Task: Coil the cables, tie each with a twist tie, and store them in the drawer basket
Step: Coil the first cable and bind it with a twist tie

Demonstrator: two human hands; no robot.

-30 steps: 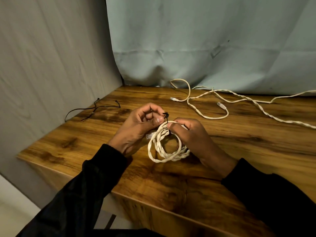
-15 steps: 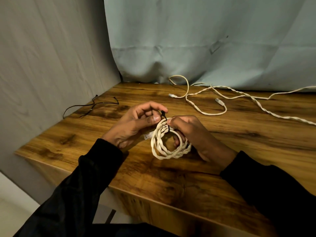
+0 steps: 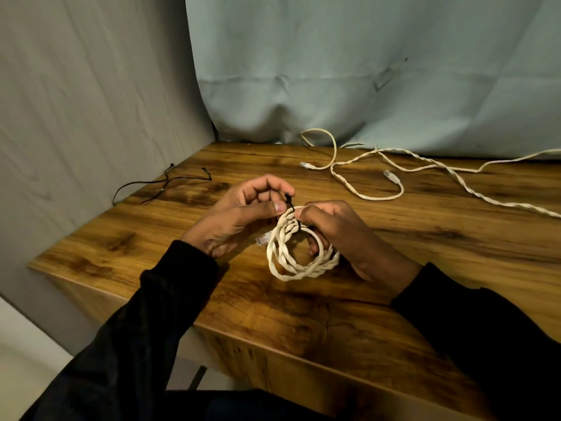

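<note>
Head view, looking down over both black sleeves: no drawer basket shows, and the loose cream cable (image 3: 431, 174) on the far part of the wooden table (image 3: 425, 299) runs off the right edge. Right hand (image 3: 343, 235) grips the coiled cable (image 3: 291, 256), fingers curled through the ring and partly hidden by it. Left hand (image 3: 239, 217) pinches the black twist tie (image 3: 290, 205) at the coil's top. That coil stands tilted, tie end away from the person. Spare black ties (image 3: 161, 185) lie far left.
</note>
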